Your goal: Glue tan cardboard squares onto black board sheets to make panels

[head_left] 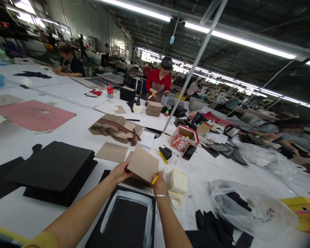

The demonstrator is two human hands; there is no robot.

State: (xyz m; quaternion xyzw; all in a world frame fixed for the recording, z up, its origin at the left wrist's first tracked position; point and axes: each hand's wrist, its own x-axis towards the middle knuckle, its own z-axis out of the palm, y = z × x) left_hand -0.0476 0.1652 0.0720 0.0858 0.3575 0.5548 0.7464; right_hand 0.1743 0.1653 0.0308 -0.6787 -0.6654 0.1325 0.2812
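Note:
A tan cardboard piece (144,163) is held tilted above the table, with my left hand (121,172) closed on its left edge. My right hand (159,183) grips a yellow-handled brush (155,179) beside the cardboard's lower right corner. Under my forearms lies a black sheet (129,220) with a white, wet-looking band brushed round its border. A cream plastic container (177,181) stands just right of my right hand. Another flat tan board (111,152) lies behind my left hand.
Stacked black sheets (54,165) are at left. Behind are tan pieces (113,127), a red patterned box (184,137) and a phone (189,152). A clear plastic bag (250,206) and black scraps (214,227) lie at right. A person in red (158,82) works across the table.

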